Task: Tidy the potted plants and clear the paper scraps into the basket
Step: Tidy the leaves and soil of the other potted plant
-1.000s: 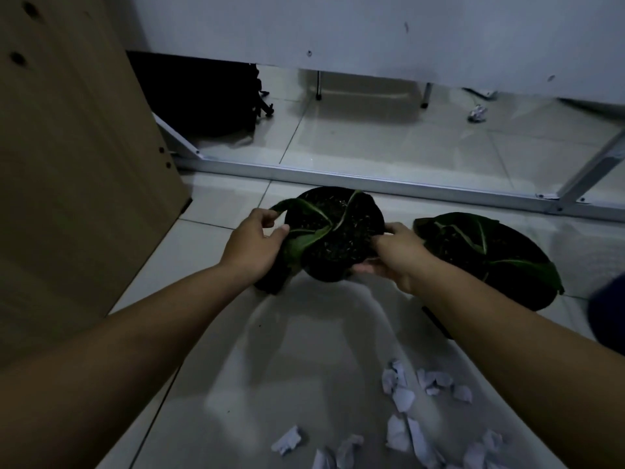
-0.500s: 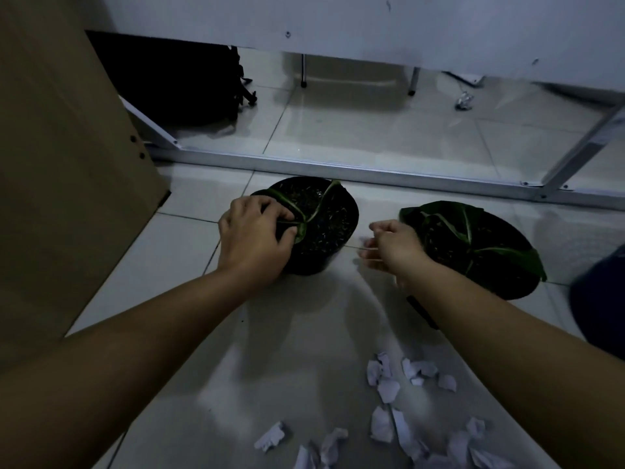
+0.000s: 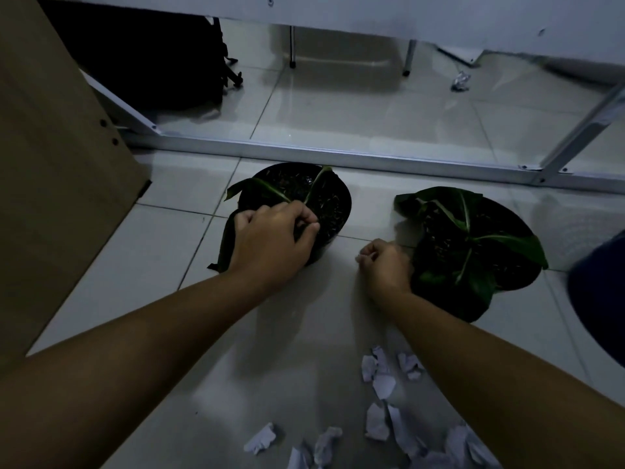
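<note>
Left potted plant (image 3: 306,194) under curled left hand (image 3: 270,242), right hand (image 3: 385,265) fisted.

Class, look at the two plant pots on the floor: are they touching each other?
Apart. The head view shows a strip of bare floor tile between the left pot and the right pot, with the right hand in that gap.

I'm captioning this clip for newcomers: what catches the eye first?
Two dark potted plants on the tiled floor: the left pot, where the left hand pinches at the leaves, and the right pot, with the curled right hand beside it. Nearer the camera, torn paper scraps litter the floor.
</note>
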